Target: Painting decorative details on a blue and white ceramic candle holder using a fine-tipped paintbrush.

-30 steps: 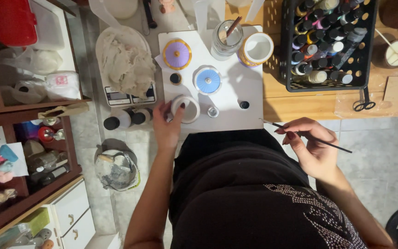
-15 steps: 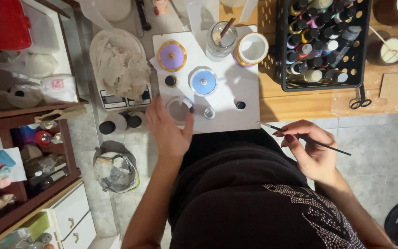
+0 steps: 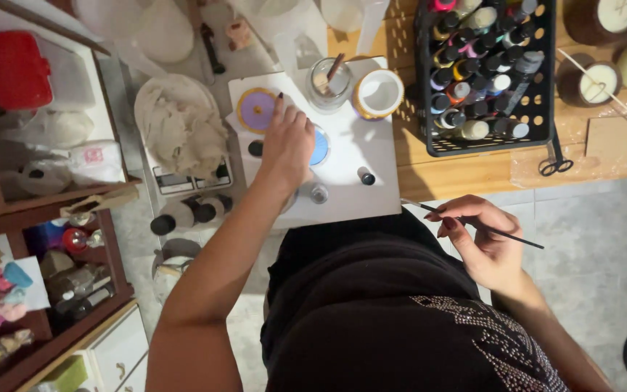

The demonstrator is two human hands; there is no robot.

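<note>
Left hand over the paint lids, right hand holding a brush

A white board lies on the surface; the left hand stretches over it, fingers loosely spread and holding nothing, a fingertip at the purple round lid toward 11 o'clock. At 4 o'clock, off the board, the right hand pinches a thin paintbrush, its long axis running from 10 to 4 o'clock.

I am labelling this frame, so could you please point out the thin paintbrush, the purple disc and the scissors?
thin paintbrush (image 3: 506, 234): head view, on the dark handle just past the fingers.
purple disc (image 3: 255, 109): head view, on its purple face.
scissors (image 3: 554, 164): head view, on the black handle loops.
</note>
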